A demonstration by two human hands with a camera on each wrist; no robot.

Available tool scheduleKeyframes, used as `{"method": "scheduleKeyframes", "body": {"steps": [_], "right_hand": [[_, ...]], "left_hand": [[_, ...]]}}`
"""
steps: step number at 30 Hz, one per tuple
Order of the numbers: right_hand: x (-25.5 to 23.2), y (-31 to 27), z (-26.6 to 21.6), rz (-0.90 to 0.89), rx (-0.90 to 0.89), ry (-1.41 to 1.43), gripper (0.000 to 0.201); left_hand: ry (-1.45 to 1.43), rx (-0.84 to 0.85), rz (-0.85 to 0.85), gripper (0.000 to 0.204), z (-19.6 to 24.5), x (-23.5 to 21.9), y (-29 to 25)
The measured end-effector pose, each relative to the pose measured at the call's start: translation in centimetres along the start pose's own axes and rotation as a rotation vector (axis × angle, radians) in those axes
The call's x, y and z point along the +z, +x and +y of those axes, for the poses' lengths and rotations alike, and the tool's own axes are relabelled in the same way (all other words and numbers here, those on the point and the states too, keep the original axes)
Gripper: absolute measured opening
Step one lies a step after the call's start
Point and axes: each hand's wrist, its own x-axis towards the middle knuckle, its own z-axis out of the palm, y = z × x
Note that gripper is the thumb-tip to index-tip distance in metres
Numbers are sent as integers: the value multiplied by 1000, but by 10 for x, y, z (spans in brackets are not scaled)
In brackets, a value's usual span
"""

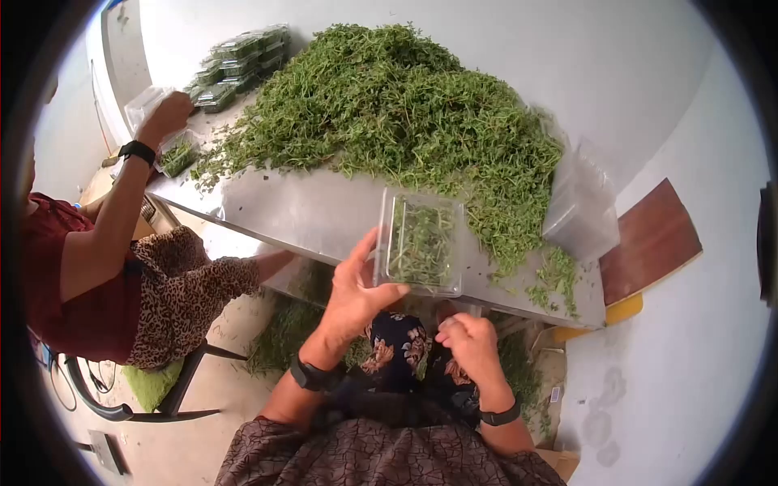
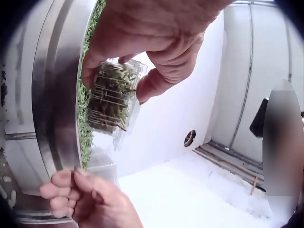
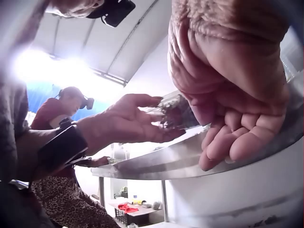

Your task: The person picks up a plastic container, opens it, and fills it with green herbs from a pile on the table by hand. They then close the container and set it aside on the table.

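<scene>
Your left hand (image 1: 354, 293) clamps a clear box of greens (image 1: 423, 243) between thumb and fingers near the tabletop's (image 1: 284, 202) front edge, your right hand's (image 1: 472, 344) fingers loosely curled and empty, as a slackened one-handed grip could drop it.

Room left of the filled box (image 1: 423, 245), over the table (image 1: 284, 204) — leafy heap (image 1: 381, 105) blocks the back.
</scene>
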Motion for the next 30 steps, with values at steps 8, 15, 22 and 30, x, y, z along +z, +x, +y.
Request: {"method": "scheduleKeyframes", "body": {"steps": [8, 15, 22, 30], "right_hand": [[-27, 7, -24, 150, -95, 441, 50], [-32, 10, -43, 20, -219, 703, 53], [-27, 11, -40, -51, -107, 783, 38], [-11, 17, -42, 103, -87, 915, 32]], "left_hand": [[-298, -86, -239, 88, 6, -41, 18], [-218, -184, -519, 87, 5, -45, 20], [-299, -63, -219, 52, -5, -27, 19], [-6, 53, -124, 60, -20, -13, 16]]}}
